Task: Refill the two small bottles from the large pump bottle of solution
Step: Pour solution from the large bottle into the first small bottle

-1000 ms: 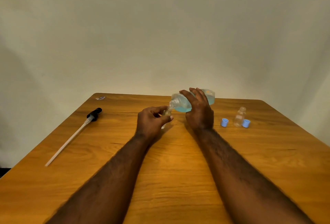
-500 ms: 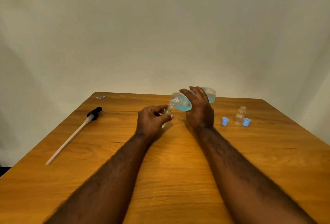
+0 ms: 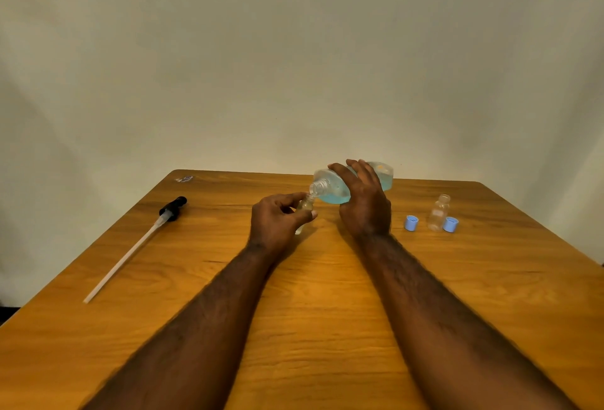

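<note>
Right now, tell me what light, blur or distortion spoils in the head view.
Head view: warm, soft light, no glare; faint shadow on the table beside the left hand; wide-angle stretch toward the bottom corners; the clear small bottle in the left hand is mostly hidden, so its fill level is unreadable.

Person, two arms in view, both bare from the bottom frame edge to the fingertips. Left forearm (image 3: 209, 321) and right forearm (image 3: 441, 311): dense short hair along the whole visible length, thinning toward the wrists. Left hand (image 3: 277, 223): back mostly hairless, knuckles show as low ridges, thumbnail (image 3: 313, 213) short and trimmed. Right hand (image 3: 366, 207): broad back, knuckles and tendons faintly marked, long fingers, nails too small to judge. Both wrists bare. Arm outlines go soft and slightly blurred near the bottom edge.
</note>
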